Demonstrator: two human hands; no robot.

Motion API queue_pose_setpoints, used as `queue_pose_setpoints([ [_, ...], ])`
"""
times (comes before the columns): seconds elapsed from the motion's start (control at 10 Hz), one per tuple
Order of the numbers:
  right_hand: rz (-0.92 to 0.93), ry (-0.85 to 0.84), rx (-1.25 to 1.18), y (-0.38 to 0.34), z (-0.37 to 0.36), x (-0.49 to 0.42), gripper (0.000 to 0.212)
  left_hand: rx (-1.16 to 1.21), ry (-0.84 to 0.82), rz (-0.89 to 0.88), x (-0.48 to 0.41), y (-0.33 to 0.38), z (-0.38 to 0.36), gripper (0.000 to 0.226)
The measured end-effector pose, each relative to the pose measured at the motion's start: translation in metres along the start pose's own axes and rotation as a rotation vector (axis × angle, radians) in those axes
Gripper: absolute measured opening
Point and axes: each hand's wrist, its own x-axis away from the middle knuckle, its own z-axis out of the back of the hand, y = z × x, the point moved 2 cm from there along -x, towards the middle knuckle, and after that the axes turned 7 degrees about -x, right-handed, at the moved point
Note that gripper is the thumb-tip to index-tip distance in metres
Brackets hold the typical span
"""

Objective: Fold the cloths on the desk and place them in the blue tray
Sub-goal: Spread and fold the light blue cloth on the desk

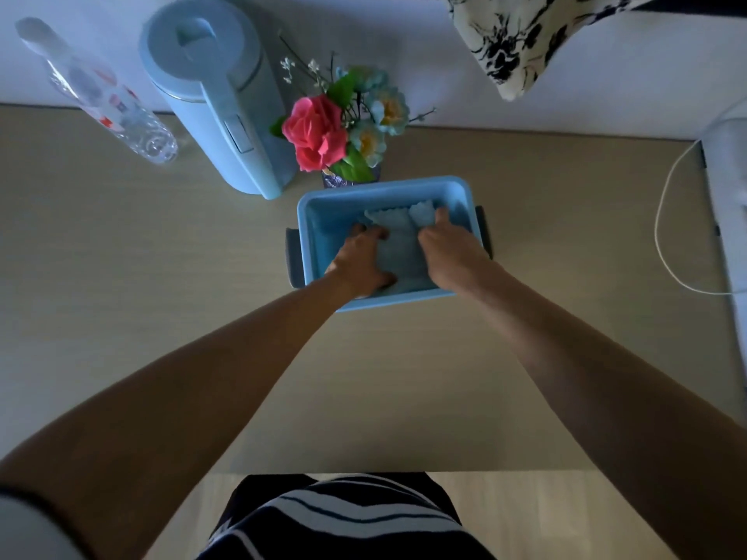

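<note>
The blue tray (323,208) with dark side handles stands on the desk, past its middle. Inside it lies a folded grey-blue cloth (400,252) with a scalloped edge, and a paler cloth (422,214) shows at its far end. Both my hands are down in the tray. My left hand (359,260) lies on the cloth's left side with its fingers spread. My right hand (448,248) holds the cloth's right side, its fingertips curled at the pale cloth's edge. The hands hide much of the cloth.
Behind the tray stand a vase of artificial flowers (339,131), a blue kettle (218,95) and a clear plastic bottle (101,95). A white device with a cable (663,236) is at the right edge. A patterned fabric (521,38) hangs at the back right.
</note>
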Motion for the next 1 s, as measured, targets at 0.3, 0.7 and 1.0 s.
queue_pose_setpoints([
  [0.3, 0.162, 0.239, 0.152, -0.005, 0.019, 0.006, 0.041, -0.454, 0.225, -0.126, 0.012, 0.024, 0.020, 0.075],
  [0.7, 0.164, -0.039, 0.349, 0.001, -0.011, -0.027, 0.050, -0.546, -0.057, -0.146, -0.010, 0.022, 0.003, 0.090],
  [1.0, 0.153, 0.020, -0.158, -0.002, 0.030, 0.014, 0.067, -0.030, 0.243, -0.159, 0.073, 0.035, 0.047, 0.058],
])
